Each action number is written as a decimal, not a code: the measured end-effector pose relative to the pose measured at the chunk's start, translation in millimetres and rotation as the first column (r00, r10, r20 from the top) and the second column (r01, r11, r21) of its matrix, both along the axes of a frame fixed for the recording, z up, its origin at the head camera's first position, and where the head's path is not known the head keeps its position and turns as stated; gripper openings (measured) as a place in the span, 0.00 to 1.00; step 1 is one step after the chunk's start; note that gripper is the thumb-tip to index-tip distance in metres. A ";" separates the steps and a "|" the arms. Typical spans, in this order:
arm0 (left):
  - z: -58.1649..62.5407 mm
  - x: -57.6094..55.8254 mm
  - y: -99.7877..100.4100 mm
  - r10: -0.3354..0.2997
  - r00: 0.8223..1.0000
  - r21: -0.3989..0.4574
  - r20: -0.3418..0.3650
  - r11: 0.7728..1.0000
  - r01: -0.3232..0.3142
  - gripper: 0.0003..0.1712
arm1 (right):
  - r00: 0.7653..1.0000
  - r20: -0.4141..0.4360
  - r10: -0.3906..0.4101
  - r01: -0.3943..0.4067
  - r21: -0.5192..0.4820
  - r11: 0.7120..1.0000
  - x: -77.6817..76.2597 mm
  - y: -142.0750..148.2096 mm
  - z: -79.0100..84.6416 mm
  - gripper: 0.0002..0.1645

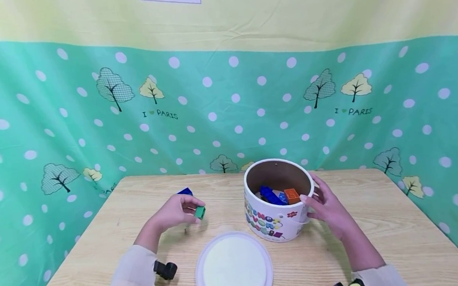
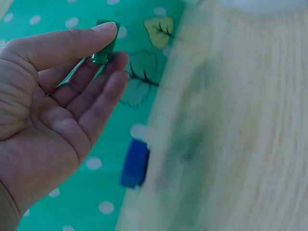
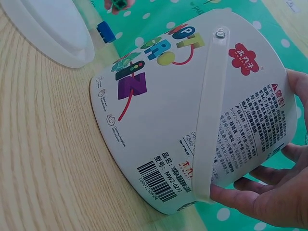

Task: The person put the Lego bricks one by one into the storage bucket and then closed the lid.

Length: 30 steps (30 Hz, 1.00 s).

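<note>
My left hand (image 1: pixel 175 212) pinches a small green block (image 1: pixel 200 212) between thumb and fingertips, held over the table to the left of the bucket. In the left wrist view the green block (image 2: pixel 105 43) lies under the thumb tip. A blue block (image 1: pixel 185 191) sits on the table just beyond that hand, its lower part hidden by it in the head view. My right hand (image 1: pixel 331 207) grips the right side of a white printed bucket (image 1: pixel 273 222), thumb at the rim and fingers around the outside. Inside the bucket lie blue blocks (image 1: pixel 271 195) and an orange block (image 1: pixel 291 196).
A round white lid (image 1: pixel 234 268) lies flat on the wooden table (image 1: pixel 303 272), in front of the bucket and between the forearms. The bucket's white strap handle (image 3: pixel 211 115) hangs down its side. A green dotted cloth (image 1: pixel 235 115) stands behind the table.
</note>
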<state>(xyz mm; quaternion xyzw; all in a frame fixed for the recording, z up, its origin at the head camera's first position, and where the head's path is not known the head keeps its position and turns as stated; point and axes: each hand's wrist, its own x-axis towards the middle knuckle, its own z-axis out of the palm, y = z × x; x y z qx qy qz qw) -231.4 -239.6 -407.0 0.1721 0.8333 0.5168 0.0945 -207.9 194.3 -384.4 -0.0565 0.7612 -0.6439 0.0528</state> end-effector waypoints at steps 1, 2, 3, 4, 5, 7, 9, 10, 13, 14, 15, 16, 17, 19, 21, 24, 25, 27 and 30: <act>3.0 1.3 2.8 0.002 1.000 0.010 -0.002 1.000 -0.002 0.25 | 1.000 -0.001 -0.001 0.001 0.000 1.000 -0.3 -0.3 -0.4 0.52; 5.7 2.2 5.7 0.002 1.000 0.021 -0.003 1.000 -0.002 0.25 | 1.000 -0.001 -0.002 0.002 0.001 1.000 -0.5 -0.5 -0.7 0.52; 7.9 2.9 8.6 0.001 1.000 0.035 -0.001 0.999 -0.001 0.25 | 1.000 0.000 -0.002 0.002 0.001 1.000 -0.5 -0.6 -1.1 0.52; 10.4 3.5 11.5 -0.001 1.000 0.050 0.002 0.999 0.001 0.25 | 1.000 0.001 -0.003 0.003 0.001 1.000 -0.5 -0.7 -1.4 0.53; 12.4 3.8 14.3 -0.004 1.000 0.060 0.002 0.998 0.003 0.25 | 1.000 0.002 -0.004 0.004 0.002 1.000 -0.4 -0.7 -1.6 0.53; 16.7 3.9 20.3 -0.005 1.000 0.082 0.005 0.997 0.005 0.25 | 1.000 0.006 -0.004 0.004 -0.002 1.000 -0.1 -0.9 -1.8 0.53; 20.9 3.6 26.1 0.003 1.000 0.103 -0.006 0.995 -0.003 0.25 | 1.000 0.010 -0.003 0.004 -0.004 1.000 0.2 -1.0 -1.7 0.53; 23.2 3.4 28.8 0.011 1.000 0.113 -0.012 0.994 -0.010 0.25 | 1.000 0.011 -0.004 0.004 -0.005 1.000 0.3 -1.0 -1.5 0.53; 29.7 3.4 37.1 0.036 0.999 0.141 -0.033 0.990 -0.031 0.26 | 1.000 0.011 -0.005 0.005 -0.002 1.000 0.5 -1.1 -1.2 0.52; 31.8 3.5 39.6 0.042 0.998 0.146 -0.041 0.989 -0.036 0.26 | 1.000 0.010 -0.007 0.007 -0.002 1.000 0.4 -1.1 -1.0 0.52; 33.6 3.6 41.9 0.043 0.998 0.151 -0.048 0.988 -0.036 0.26 | 1.000 0.010 -0.007 0.007 -0.002 1.000 0.5 -1.1 -1.0 0.52; 35.3 3.6 44.3 0.044 0.998 0.157 -0.050 0.987 -0.035 0.26 | 1.000 0.009 -0.006 0.006 -0.003 1.000 0.4 -1.2 -0.9 0.52; 37.0 3.7 46.6 0.041 0.998 0.161 -0.055 0.986 -0.032 0.26 | 1.000 0.010 -0.006 0.006 -0.004 1.000 0.4 -1.3 -0.7 0.52; 39.5 3.6 50.7 0.033 0.997 0.169 -0.069 0.985 -0.021 0.26 | 1.000 0.013 -0.006 0.006 -0.006 1.000 0.6 -1.7 -0.7 0.53; 41.4 4.1 54.2 0.032 0.996 0.174 -0.078 0.985 -0.018 0.26 | 1.000 0.014 -0.005 0.005 -0.008 1.000 0.9 -2.3 -1.1 0.53; 44.4 5.1 59.2 0.053 0.995 0.186 -0.082 0.982 -0.037 0.27 | 1.000 0.013 -0.002 0.002 -0.007 1.000 0.6 -3.2 -1.3 0.52; 45.1 5.2 61.0 0.059 0.995 0.192 -0.080 0.980 -0.043 0.27 | 1.000 0.012 -0.002 0.002 -0.007 1.000 0.3 -3.3 -1.2 0.52; 47.2 5.3 64.7 0.074 0.995 0.205 -0.070 0.977 -0.059 0.27 | 1.000 0.010 -0.003 0.003 -0.004 1.000 -0.1 -3.3 -1.2 0.52; 50.1 4.2 70.3 0.080 0.995 0.221 -0.062 0.973 -0.064 0.27 | 1.000 0.010 -0.012 0.012 0.002 1.000 -0.1 -3.0 -0.9 0.53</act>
